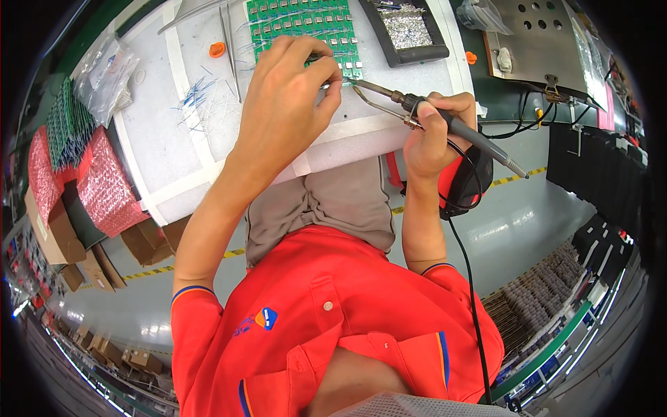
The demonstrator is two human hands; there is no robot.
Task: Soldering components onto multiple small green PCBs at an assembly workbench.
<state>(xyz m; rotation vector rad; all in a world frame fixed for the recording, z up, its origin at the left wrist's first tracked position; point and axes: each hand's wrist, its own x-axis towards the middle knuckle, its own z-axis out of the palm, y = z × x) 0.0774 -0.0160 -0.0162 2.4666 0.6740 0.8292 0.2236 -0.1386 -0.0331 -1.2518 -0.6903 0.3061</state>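
My right hand (432, 135) is closed round the dark grey handle of a soldering iron (462, 130), which has a thin curved metal tube beside its tip. The tip reaches left to the near right corner of a green circuit board panel (306, 31), which carries rows of small metal parts and thin blue and white wires. Over the panel's near edge, my left hand (293, 87) has thumb and fingers pinched close to the iron's tip. What it pinches is hidden by the fingers. Tweezers (231, 55) lie left of the panel.
A black tray of silvery metal shavings (410, 28) stands at the far right of the white foam-topped bench (174, 160). Wire offcuts (198, 101) and an orange cap (217, 50) lie left. Green wired boards (68, 125) and pink bubble wrap (108, 187) are further left. The iron's black cable (471, 278) hangs down.
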